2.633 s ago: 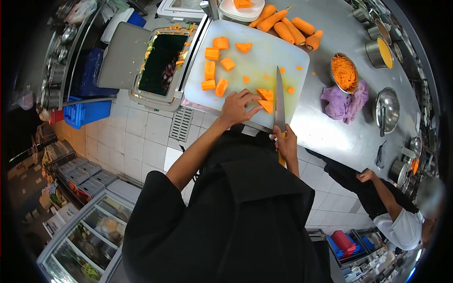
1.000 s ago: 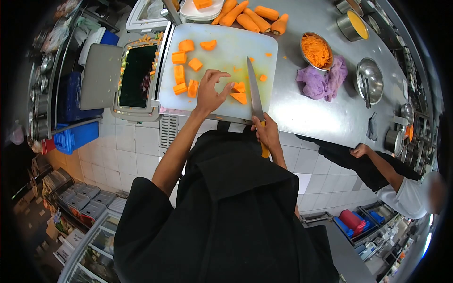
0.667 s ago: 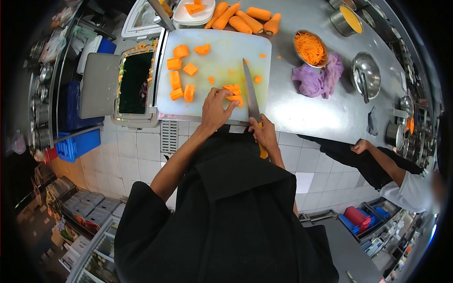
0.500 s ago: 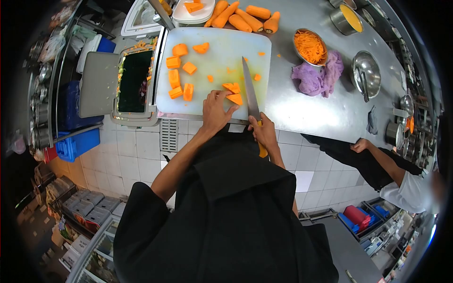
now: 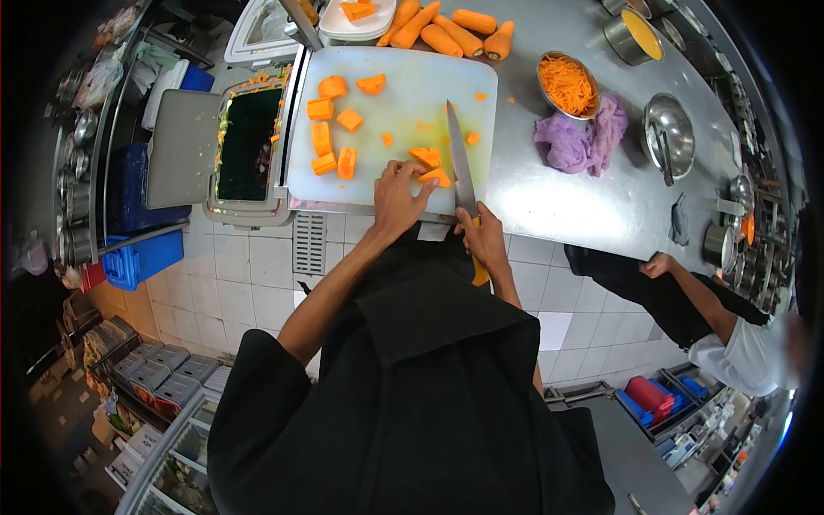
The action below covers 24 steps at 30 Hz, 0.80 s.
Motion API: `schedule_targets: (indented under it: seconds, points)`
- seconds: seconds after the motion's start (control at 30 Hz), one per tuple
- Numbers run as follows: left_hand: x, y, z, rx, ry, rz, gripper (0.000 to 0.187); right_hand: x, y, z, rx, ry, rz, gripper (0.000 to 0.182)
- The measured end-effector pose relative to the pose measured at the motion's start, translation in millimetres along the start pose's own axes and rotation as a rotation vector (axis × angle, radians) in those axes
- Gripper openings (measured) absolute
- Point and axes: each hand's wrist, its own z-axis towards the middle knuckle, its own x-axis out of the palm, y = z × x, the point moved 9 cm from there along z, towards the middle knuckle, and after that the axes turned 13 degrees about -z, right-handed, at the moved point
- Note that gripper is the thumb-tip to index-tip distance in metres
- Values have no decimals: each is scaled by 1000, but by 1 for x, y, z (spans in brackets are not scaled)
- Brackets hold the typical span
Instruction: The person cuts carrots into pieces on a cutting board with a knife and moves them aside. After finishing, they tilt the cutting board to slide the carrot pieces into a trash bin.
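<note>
My right hand (image 5: 485, 238) grips the yellow handle of a long kitchen knife (image 5: 461, 159). The blade points away from me, flat over the right part of the white cutting board (image 5: 395, 62). My left hand (image 5: 397, 202) is curled at the board's near edge, its thumb and fingertips around a cut carrot piece (image 5: 438, 177). Just beyond the fingertips lies another carrot piece (image 5: 425, 156). Several chunky carrot blocks (image 5: 321, 137) sit on the board's left side, with small scraps near the blade.
Whole peeled carrots (image 5: 463, 39) lie behind the board, beside white trays (image 5: 356, 24). A waste bin (image 5: 249, 146) stands left. Rightward are a bowl of shredded carrot (image 5: 568, 84), a purple cloth (image 5: 571, 146) and a metal bowl (image 5: 669, 129). Another person's hand (image 5: 659, 264) is near the table edge.
The view has shifted slightly, moving the board and its contents a little to the right. The near carrot piece under my left fingertips has turned slightly; both hands keep nearly the same pose.
</note>
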Motion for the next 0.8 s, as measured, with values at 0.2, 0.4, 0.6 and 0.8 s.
schedule_targets:
  seconds: [0.2,0.4,0.6,0.8]
  points:
    - [2,-25,-11,161,-5,19,33,0,-1,1,-15,-21,-5,41]
    - [10,-26,-15,269,44,33,34,1,-3,3,-3,-10,10,39]
    - [12,-21,-15,269,88,12,38,1,-4,2,8,-11,9,39]
    - [13,-21,-8,254,91,-220,37,0,-5,1,-34,-72,-66,38]
